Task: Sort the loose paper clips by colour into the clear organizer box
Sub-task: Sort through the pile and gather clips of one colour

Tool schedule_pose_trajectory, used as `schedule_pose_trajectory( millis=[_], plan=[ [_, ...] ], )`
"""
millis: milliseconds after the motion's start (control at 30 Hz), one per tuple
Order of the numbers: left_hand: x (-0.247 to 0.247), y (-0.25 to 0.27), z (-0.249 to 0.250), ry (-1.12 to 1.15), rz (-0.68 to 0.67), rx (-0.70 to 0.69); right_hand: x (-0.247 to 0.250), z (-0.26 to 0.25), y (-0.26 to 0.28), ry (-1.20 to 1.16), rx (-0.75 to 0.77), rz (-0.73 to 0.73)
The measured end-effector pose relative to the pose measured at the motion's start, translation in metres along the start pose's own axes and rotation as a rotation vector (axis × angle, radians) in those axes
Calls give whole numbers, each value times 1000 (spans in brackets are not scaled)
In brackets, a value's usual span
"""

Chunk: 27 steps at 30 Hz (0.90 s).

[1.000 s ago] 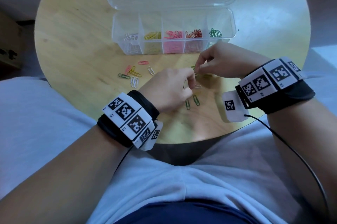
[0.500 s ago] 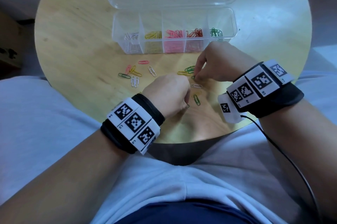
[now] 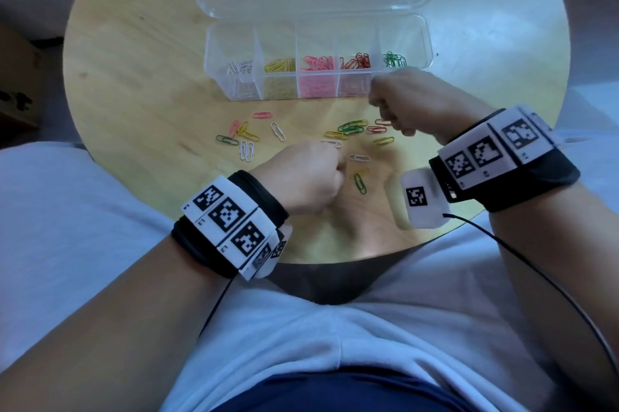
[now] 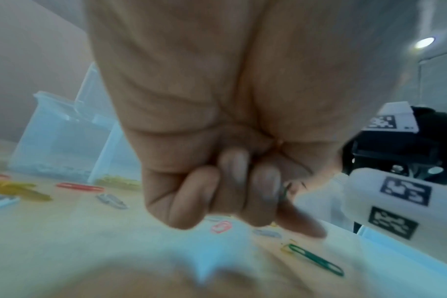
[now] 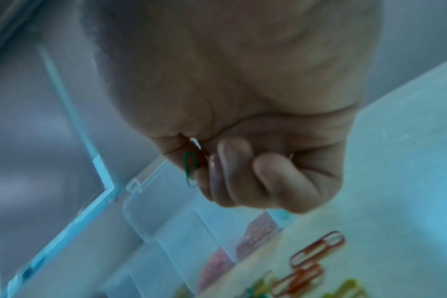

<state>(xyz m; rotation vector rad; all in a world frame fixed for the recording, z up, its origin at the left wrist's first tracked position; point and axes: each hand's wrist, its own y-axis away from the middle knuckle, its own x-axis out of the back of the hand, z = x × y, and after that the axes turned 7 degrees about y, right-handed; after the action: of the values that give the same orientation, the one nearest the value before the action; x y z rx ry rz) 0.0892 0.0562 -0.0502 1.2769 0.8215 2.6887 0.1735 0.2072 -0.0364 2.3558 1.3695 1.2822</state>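
My right hand (image 3: 405,100) is fisted by the organizer box (image 3: 425,43), fingers (image 5: 232,171) pinching a green clip (image 5: 190,167) bound, I judge, for the green end cell. Left hand (image 3: 301,177) is curled low over the tabletop (image 3: 134,76); contents unclear. Loose clips (image 3: 351,126) lie between

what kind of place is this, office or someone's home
Hard to say; probably a home or casual indoor room. The person sits at a small round wooden table, beside something cushion-like, with a cardboard box on the floor and a ceiling light overhead.
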Motion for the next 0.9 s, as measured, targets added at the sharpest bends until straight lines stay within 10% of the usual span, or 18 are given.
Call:
schedule_pose_trajectory(
  millis=[133, 300, 900],
  plan=[
    [-3, 0, 9, 27, 44, -50, 9, 0, 1, -597, 6, 94],
    [-9, 0, 9, 6, 111, -153, 13, -3, 1, -791, 51, 86],
    [-15, 5, 10, -193, 181, 0, -12, 6, 0, 373, 177, 11]
  ],
)
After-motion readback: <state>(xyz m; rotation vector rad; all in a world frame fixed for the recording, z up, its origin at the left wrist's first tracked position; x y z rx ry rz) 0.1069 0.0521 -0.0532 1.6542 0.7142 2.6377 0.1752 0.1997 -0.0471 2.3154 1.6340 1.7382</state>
